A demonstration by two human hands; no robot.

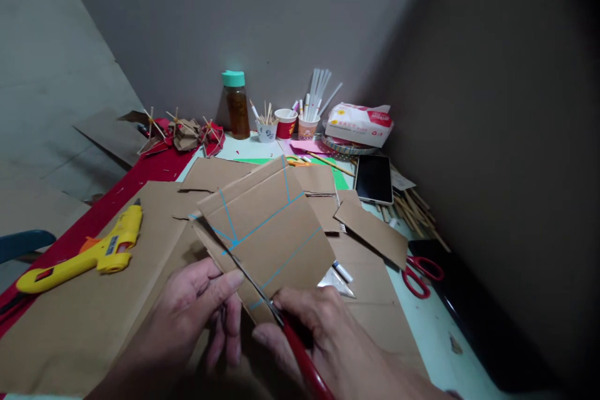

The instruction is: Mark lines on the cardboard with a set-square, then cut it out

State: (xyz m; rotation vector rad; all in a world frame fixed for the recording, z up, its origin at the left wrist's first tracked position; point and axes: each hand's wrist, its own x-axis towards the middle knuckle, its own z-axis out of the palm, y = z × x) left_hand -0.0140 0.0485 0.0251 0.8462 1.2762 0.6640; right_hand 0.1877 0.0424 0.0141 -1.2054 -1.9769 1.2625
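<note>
A piece of cardboard (276, 225) with blue drawn lines is held up, tilted, over the work surface. My left hand (201, 306) pinches its lower left edge between thumb and fingers. My right hand (323, 331) grips red-handled scissors (307, 359); their blades lie along the cardboard near its left edge, where a slit separates a narrow strip. Part of the scissors' handle is hidden by my right hand. Beneath are a large cardboard sheet (89, 337) and smaller cut pieces, among them a cardboard rectangle (372, 231) on the right.
On the left lies a yellow glue gun (107, 250). Other red scissors (422, 275) and a phone (374, 179) are to the right. Toward the wall stand a bottle (237, 109), a paper cup (285, 124) among several, a tissue pack (359, 124) and red crafts (210, 137).
</note>
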